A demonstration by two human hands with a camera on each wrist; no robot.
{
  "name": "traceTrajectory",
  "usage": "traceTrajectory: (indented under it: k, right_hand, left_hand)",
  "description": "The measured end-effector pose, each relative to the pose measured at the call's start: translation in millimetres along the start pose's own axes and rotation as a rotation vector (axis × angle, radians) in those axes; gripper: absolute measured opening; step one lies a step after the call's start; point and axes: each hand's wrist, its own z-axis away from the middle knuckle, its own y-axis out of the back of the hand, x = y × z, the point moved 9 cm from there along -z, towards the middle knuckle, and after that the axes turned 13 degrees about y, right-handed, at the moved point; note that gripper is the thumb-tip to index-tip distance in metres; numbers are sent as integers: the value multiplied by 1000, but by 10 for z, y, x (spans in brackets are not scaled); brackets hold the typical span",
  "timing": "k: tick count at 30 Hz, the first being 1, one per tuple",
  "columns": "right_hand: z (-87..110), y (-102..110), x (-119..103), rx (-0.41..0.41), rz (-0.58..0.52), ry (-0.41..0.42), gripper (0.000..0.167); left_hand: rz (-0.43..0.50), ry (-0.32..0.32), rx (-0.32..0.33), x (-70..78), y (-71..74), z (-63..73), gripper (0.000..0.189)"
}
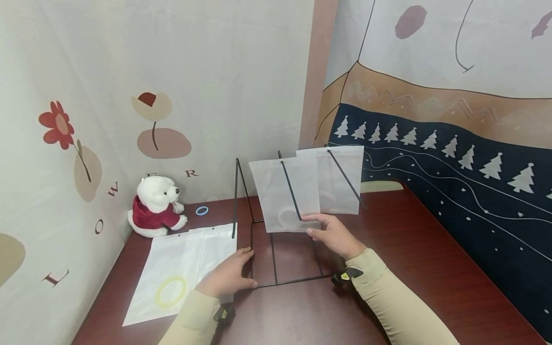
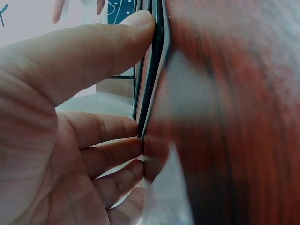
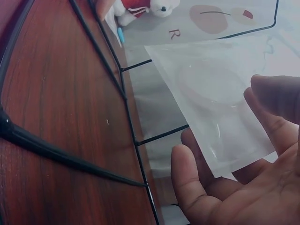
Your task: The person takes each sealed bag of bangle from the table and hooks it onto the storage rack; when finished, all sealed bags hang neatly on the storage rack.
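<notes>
A black wire rack stands on the table, with long prongs slanting up from its base. Two frosted zip bags hang on its prongs, each with a faint ring shape inside. My left hand holds the rack's near left corner, thumb on the front bar and fingertips along the side. In the left wrist view the thumb presses the black bar. My right hand is at the nearer bag's lower corner, its extended index finger right at the prong tip. The right wrist view shows spread fingers around this bag.
More white zip bags lie at the left, one with a yellow ring showing. Behind them sits a white plush bear in red clothing, next to a small blue ring. Printed cloth walls border the table's back and sides.
</notes>
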Motion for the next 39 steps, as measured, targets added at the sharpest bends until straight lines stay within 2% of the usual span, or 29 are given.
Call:
traceTrajectory:
  k: [10,15,23,31,36,39]
  right_hand:
    - [4,30,84,-6,43,-37,40]
    - [13,55,47,-12,120,-27,40]
    - [19,113,-2,-39,270,-77,38]
    - [59,251,-206,-70,427,-135,37]
    - [80,308,-391,-98,463,-95,38]
    - [102,310,-427,-143,478,-75,39]
  left_hand:
    - [1,3,-3,-2,-8,-8,89]
    - [-4,1,-1,5,-10,-16,90]
    - [-4,7,-7,4,-19,-18,90]
    - [14,10,-10,-13,-13,2,90]
    - [10,11,-11,-28,-14,-4,90]
    - [9,9,-8,-30,-10,-11,91]
